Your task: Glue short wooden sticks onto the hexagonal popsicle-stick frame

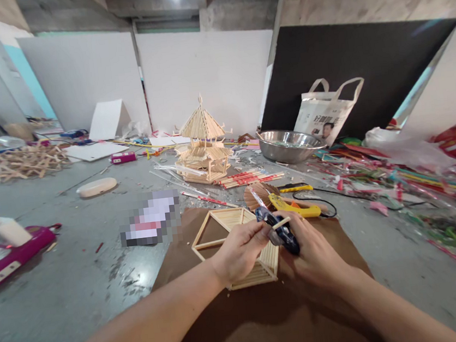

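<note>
My left hand (241, 249) is closed in a pinch over the work, on a short wooden stick (282, 223) whose pale end sticks out to the right. My right hand (313, 246) is wrapped round a dark blue-and-black pair of cutters (288, 238), their jaws partly hidden by my fingers and the stick. Below both hands, a flat polygonal frame of wooden sticks (255, 284) lies on a brown board (270, 325). Some of its sections are filled with parallel sticks, while the upper left section is open. My left hand covers part of the frame.
Beyond the board stand a stick pagoda model (202, 127) and a metal basin (291, 146). A yellow glue gun (298, 207) and a yellow utility knife (296, 187) lie just past my right hand. Left are a blurred phone (151, 218) and a purple power strip (40, 241).
</note>
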`<control>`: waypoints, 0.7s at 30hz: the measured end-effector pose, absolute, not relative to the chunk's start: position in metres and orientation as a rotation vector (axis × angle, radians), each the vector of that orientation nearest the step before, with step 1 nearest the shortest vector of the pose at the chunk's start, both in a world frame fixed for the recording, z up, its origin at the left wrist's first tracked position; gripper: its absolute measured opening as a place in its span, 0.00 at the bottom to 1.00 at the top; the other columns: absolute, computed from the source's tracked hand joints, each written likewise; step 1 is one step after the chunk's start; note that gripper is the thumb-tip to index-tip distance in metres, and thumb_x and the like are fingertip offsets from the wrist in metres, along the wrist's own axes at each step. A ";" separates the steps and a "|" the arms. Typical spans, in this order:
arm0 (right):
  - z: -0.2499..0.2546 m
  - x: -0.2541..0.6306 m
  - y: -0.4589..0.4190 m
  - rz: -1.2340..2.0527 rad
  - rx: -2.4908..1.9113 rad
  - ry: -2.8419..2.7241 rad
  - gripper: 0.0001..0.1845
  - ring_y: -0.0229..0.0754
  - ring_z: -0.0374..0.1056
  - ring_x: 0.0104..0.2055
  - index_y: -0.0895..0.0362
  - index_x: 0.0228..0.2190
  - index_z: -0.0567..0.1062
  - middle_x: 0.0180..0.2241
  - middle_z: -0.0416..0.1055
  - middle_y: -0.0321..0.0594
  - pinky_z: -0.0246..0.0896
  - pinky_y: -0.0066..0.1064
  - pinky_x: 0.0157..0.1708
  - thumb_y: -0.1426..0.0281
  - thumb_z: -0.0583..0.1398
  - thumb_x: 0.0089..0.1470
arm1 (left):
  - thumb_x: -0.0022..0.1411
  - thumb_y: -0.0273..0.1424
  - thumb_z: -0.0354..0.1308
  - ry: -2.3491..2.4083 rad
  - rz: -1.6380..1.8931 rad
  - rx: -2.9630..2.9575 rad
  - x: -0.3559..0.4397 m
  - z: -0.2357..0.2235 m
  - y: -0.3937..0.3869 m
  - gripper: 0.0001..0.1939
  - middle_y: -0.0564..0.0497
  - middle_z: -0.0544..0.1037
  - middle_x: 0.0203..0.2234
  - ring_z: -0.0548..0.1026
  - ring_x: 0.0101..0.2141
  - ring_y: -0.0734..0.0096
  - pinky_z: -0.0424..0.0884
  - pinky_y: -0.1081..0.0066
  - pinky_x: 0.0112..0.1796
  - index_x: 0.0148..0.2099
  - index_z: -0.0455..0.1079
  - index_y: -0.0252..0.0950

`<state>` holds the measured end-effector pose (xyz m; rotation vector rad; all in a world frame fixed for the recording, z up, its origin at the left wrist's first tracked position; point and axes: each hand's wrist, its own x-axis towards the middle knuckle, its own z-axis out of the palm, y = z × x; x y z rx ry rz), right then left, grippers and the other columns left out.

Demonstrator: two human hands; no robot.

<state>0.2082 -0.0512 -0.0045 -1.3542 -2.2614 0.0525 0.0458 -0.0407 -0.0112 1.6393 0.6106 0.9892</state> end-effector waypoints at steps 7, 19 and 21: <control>-0.002 0.207 -0.052 0.029 -1.395 -2.245 0.26 0.46 0.57 0.46 0.55 0.44 0.55 0.43 0.61 0.45 0.53 0.40 0.44 0.76 0.51 0.39 | 0.59 0.35 0.41 0.664 1.136 1.870 0.045 -0.009 -0.039 0.14 0.56 0.55 0.18 0.54 0.22 0.79 0.54 0.77 0.25 0.24 0.54 0.33; -0.003 0.209 -0.050 0.035 -1.354 -2.252 0.26 0.45 0.57 0.46 0.56 0.43 0.56 0.43 0.61 0.45 0.54 0.38 0.44 0.77 0.51 0.38 | 0.58 0.38 0.43 0.693 1.097 1.864 0.045 -0.011 -0.036 0.16 0.56 0.54 0.17 0.54 0.22 0.79 0.54 0.77 0.25 0.23 0.56 0.33; -0.002 0.210 -0.050 0.031 -1.337 -2.250 0.27 0.45 0.58 0.46 0.55 0.43 0.56 0.42 0.61 0.44 0.54 0.38 0.44 0.78 0.51 0.37 | 0.57 0.43 0.42 0.643 1.060 1.726 0.046 -0.011 -0.035 0.18 0.57 0.52 0.16 0.53 0.20 0.80 0.54 0.77 0.23 0.24 0.56 0.34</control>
